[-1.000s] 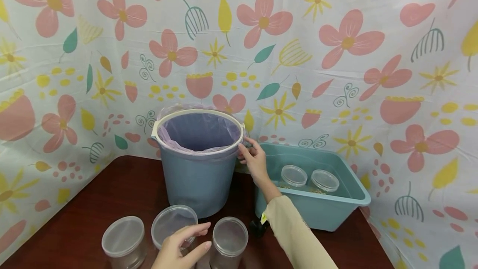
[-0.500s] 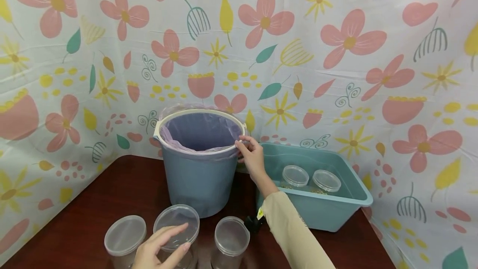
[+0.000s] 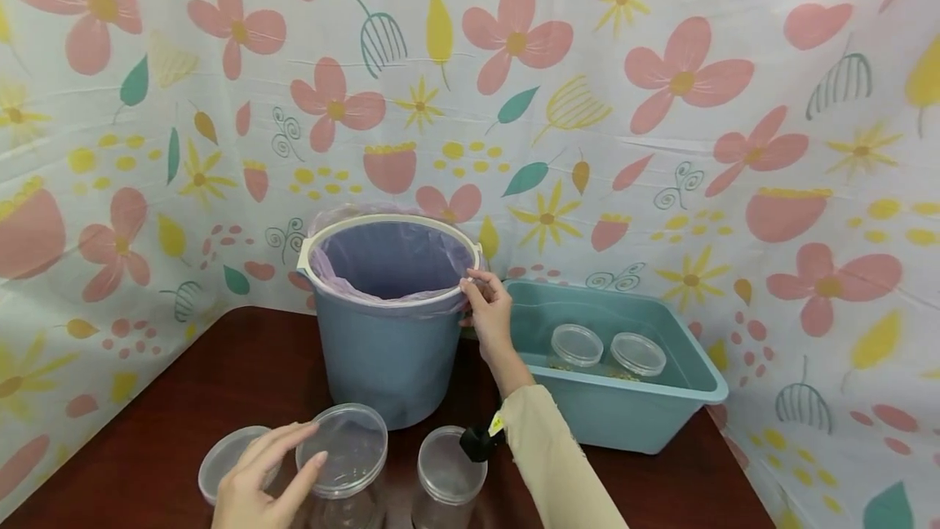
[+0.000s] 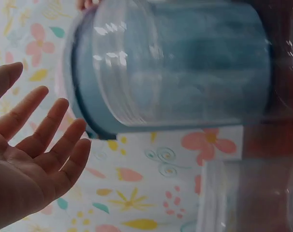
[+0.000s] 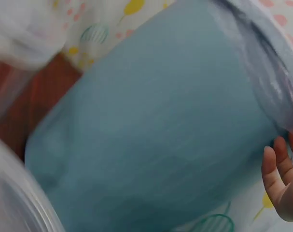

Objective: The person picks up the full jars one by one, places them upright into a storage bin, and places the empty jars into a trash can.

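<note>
In the head view, a blue trash can (image 3: 389,366) with a white ring and a thin purple liner (image 3: 352,284) stands at the back of the table. My right hand (image 3: 490,313) holds its right rim, thumb on the ring and fingers at the outer side. The right wrist view has those fingertips (image 5: 279,150) beside the liner's edge. My left hand (image 3: 257,480) hovers with spread fingers over a clear lidded jar (image 3: 222,460), partly hiding it. A wider clear jar (image 3: 347,443) is just right of its fingertips. The left wrist view shows the left palm (image 4: 20,179) holding nothing.
A third clear jar (image 3: 444,464) stands to the right, partly behind the black wrist camera (image 3: 476,444). The teal tub (image 3: 639,411) at right holds two clear lidded jars (image 3: 577,344). A floral curtain (image 3: 455,104) hangs behind the table.
My left hand has moved left, from between the middle and right jars to over the left one. My right hand has shifted slightly left along the rim.
</note>
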The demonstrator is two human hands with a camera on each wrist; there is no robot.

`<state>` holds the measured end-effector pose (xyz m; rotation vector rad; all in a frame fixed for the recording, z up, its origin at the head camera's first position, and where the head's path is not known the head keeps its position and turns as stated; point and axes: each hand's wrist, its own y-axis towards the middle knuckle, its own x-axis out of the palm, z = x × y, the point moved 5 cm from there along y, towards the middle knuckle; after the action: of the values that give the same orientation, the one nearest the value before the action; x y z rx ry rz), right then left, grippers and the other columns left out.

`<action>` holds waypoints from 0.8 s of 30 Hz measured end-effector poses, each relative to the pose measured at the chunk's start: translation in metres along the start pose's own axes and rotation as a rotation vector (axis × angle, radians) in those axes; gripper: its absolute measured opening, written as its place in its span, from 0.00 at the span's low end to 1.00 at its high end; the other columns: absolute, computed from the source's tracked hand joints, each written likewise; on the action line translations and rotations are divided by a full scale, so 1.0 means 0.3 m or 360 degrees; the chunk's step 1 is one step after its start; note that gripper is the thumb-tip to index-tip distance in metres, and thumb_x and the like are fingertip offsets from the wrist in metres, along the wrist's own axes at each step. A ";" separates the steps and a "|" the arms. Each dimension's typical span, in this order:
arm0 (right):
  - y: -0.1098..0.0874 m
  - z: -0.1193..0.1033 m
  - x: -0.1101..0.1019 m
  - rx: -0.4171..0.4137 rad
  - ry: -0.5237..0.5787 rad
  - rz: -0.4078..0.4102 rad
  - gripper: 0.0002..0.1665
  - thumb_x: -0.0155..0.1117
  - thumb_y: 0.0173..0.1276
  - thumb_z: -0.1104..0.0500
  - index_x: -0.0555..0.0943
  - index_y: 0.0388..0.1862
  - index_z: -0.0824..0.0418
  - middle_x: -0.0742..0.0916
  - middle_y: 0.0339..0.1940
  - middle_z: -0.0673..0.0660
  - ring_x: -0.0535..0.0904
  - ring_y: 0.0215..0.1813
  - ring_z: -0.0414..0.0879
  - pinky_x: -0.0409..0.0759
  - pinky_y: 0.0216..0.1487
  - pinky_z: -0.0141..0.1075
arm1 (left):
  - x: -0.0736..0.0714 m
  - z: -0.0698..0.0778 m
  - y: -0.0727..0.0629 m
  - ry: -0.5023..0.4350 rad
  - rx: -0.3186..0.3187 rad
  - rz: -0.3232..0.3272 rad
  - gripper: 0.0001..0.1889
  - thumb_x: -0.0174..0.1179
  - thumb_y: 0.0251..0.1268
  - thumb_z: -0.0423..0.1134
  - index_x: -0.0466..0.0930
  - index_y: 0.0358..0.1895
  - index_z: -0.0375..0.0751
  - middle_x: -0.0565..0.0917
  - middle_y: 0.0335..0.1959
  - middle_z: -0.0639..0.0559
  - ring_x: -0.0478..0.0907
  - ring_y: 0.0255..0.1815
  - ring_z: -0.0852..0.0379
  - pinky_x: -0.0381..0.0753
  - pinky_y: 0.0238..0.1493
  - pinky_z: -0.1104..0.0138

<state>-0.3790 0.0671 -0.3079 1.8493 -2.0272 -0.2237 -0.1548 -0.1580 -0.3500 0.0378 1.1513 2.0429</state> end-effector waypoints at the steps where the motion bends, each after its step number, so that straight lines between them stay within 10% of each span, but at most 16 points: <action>1: -0.003 0.001 0.001 0.0019 0.0008 0.0005 0.15 0.60 0.61 0.61 0.76 0.46 0.65 0.75 0.20 0.49 0.70 0.20 0.40 0.73 0.17 0.36 | -0.004 -0.010 0.001 0.0017 -0.0015 0.0011 0.18 0.72 0.32 0.27 0.85 0.35 0.42 0.82 0.35 0.53 0.70 0.41 0.74 0.63 0.41 0.85; 24: -0.002 0.010 0.005 0.0082 0.0014 -0.0013 0.14 0.60 0.61 0.59 0.77 0.47 0.59 0.77 0.19 0.50 0.72 0.19 0.43 0.71 0.14 0.32 | -0.088 -0.180 0.031 -0.0069 0.0015 0.0424 0.14 0.68 0.33 0.20 0.83 0.31 0.30 0.81 0.38 0.62 0.69 0.50 0.72 0.62 0.51 0.78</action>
<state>-0.3798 0.0651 -0.3106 1.8865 -2.0376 -0.1671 -0.1622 -0.2160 -0.3664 0.2508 1.1806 2.2563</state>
